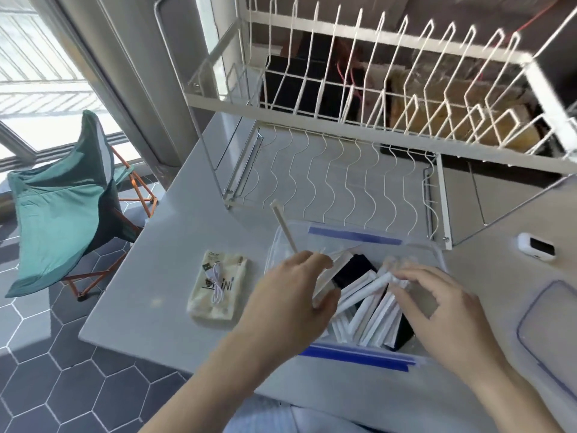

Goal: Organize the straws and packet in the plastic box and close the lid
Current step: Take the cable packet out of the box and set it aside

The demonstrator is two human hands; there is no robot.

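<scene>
The plastic box (pixel 432 250) sits open on the grey bench (pixel 175 270) right in front of me, its clear walls edged with blue strips on the near and far sides; inside it lie the white paper-wrapped straws (pixel 368 310), heaped at mixed angles over something dark that I cannot make out; my left hand (pixel 287 304) is over the box's left side, its grip closed on one tan straw (pixel 283 225) that sticks up and away past the far-left rim, with a few wrapped straws under its fingers; my right hand (pixel 443 310) hovers over the right half of the pile, fingers spread and curled, fingertips touching the wrapped straws, though I cannot tell whether it is gripping any; the packet (pixel 218 287), cream with a white cable showing through, lies flat on the bench just left of the box; the lid (pixel 549 326) rests on the bench to the right; a small white device (pixel 535 246) sits beyond it; a white wire dish rack (pixel 374 98) stands behind; a green folding chair (pixel 62 207) is on the tiled floor at left.
</scene>
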